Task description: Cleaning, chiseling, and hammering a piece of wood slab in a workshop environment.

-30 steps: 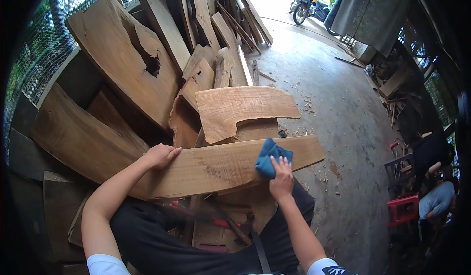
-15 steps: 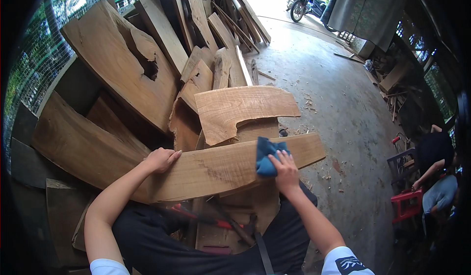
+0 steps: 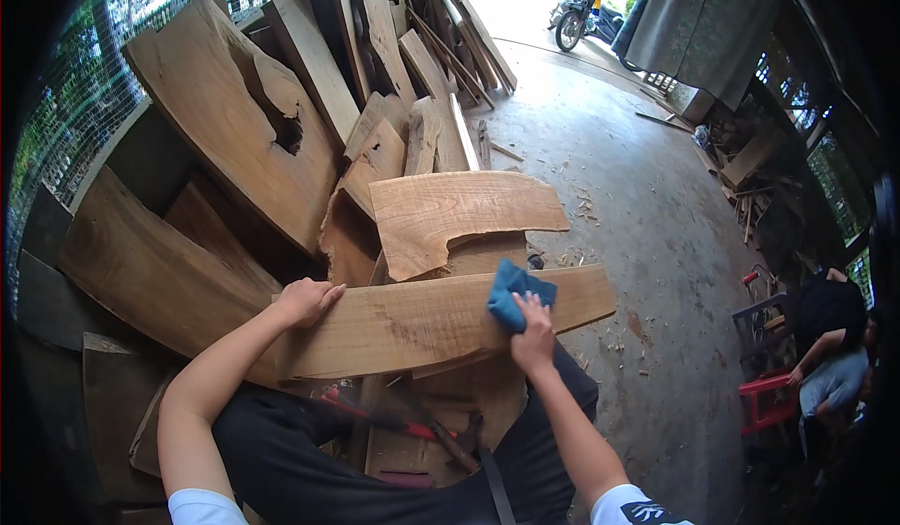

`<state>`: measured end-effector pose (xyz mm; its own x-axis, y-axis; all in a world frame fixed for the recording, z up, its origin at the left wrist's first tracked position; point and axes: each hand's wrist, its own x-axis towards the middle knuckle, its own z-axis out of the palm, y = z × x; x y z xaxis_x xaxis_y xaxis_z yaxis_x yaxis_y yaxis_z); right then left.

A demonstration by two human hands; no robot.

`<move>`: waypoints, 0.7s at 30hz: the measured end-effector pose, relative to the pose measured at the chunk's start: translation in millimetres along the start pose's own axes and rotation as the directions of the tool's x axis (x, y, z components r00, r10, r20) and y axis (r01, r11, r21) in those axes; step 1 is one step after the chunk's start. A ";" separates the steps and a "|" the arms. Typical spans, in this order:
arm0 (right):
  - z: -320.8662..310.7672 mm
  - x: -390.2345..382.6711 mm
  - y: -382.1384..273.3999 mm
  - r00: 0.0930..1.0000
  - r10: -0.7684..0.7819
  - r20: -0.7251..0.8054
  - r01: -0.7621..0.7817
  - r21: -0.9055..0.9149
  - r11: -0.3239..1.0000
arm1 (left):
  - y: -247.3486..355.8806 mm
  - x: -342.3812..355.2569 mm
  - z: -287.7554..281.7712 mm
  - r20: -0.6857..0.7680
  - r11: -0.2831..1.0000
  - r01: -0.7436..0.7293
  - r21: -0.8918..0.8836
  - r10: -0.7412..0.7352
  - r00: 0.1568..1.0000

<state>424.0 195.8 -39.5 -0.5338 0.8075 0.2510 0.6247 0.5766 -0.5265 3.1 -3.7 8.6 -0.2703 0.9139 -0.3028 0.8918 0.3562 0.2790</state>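
A long wooden board (image 3: pixel 412 323) with a curved near edge lies across in front of me, above my lap. On its left part rests my left hand (image 3: pixel 310 302), its fingers closed over the far edge. My right hand (image 3: pixel 533 330) presses a folded blue cloth (image 3: pixel 507 295) against the board's right part, fingers bent over it. Just beyond lies a second, lighter board (image 3: pixel 469 204) with a notch cut in its near side. Below the long board, between my legs, are a red-handled tool (image 3: pixel 412 426) and a hammer-like tool (image 3: pixel 459 447), partly hidden.
Large wood slabs (image 3: pixel 225 122) lean along the left, beside a mesh fence. More planks (image 3: pixel 370 28) stand at the back. Wood shavings (image 3: pixel 586 206) litter the concrete floor. At the right a person (image 3: pixel 830 337) sits near a red stool (image 3: pixel 767 401). A motorbike (image 3: pixel 586 19) stands beyond the doorway.
My right hand and the cloth have shifted slightly left along the board. My left hand keeps its hold. The view has moved a little, and another two-wheeler shows far outside.
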 end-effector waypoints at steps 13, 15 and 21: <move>37.1 -31.4 -136.1 0.898 -0.355 0.258 0.271 0.309 0.911 | 27.5 -1.1 -6.6 -0.377 0.987 -0.152 -0.048 0.123 0.918; 29.4 -27.1 -120.4 0.940 -0.283 0.189 0.231 0.256 0.939 | 45.3 -4.3 -5.7 -0.351 0.966 -0.241 -0.090 0.196 0.916; 39.2 -31.5 -132.1 0.999 0.011 0.034 -0.020 0.298 0.954 | 117.9 -18.7 -6.0 -0.390 0.847 -0.523 -0.091 0.453 0.802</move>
<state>335.9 89.4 -9.8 -0.5457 0.8092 0.2178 0.4374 0.4967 -0.7496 111.1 22.3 52.6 0.0460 0.9699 0.2391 0.8640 -0.1588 0.4777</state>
